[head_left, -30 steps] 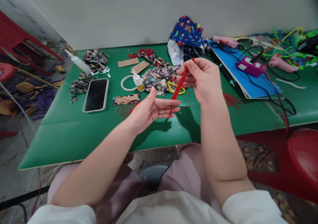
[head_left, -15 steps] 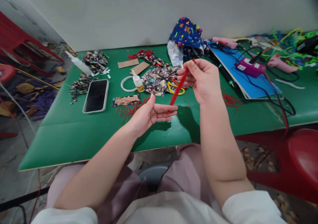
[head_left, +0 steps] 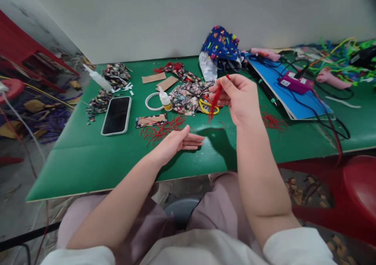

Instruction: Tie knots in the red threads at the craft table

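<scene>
Apparently, we pinch the threads (head_left: 215, 104) up top in our right hand (head_left: 243, 100) so they hang loose, our left hand (head_left: 173, 144) open nearer the worktop (head_left: 88, 167)'s front edge.

soft shadows, slight glare, dim corners

Wearer's top (head_left: 202, 251): white, short-sleeved, the sleeves (head_left: 298, 245) loosely cut. Trousers (head_left: 219, 202): dusty mauve, loose, with soft creases over the thighs. Left hand (head_left: 179, 140) and right hand (head_left: 239, 96): bare.
</scene>
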`<action>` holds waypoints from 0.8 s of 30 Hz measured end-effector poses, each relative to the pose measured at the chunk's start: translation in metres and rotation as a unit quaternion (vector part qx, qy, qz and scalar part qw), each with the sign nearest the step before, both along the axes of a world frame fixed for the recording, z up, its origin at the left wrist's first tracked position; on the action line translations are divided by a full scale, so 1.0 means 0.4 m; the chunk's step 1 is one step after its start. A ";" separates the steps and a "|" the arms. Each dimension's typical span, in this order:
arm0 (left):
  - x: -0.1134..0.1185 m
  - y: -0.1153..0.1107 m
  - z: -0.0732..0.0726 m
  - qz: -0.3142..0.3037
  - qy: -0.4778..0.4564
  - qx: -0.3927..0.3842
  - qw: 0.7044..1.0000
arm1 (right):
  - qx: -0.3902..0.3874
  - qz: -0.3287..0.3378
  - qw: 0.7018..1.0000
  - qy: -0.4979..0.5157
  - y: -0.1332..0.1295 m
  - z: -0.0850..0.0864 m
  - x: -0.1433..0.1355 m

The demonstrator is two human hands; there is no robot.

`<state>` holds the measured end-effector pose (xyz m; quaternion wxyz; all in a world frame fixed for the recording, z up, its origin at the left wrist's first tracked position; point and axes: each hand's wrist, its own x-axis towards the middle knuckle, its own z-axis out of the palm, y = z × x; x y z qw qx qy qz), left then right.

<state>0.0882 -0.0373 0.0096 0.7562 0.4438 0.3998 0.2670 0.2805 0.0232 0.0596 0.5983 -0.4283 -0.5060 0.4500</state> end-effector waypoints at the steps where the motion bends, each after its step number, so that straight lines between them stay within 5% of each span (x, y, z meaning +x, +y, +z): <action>1: -0.002 -0.001 0.000 0.002 0.013 0.009 1.000 | 0.001 0.002 1.000 -0.001 0.000 0.000 -0.001; 6: 0.000 0.021 0.029 0.100 0.068 0.130 0.984 | 0.007 0.028 0.999 -0.014 -0.002 -0.001 -0.005; 10: 0.028 0.058 0.073 0.153 0.017 0.248 0.957 | 0.009 0.056 0.998 -0.020 -0.008 0.001 -0.015; 17: 0.111 0.094 0.102 0.166 -0.072 0.157 0.971 | 0.044 0.081 0.994 -0.061 -0.016 0.008 -0.029; 24: 0.121 0.093 0.091 0.155 -0.026 0.222 0.962 | 0.074 0.064 0.991 -0.096 -0.006 0.006 -0.022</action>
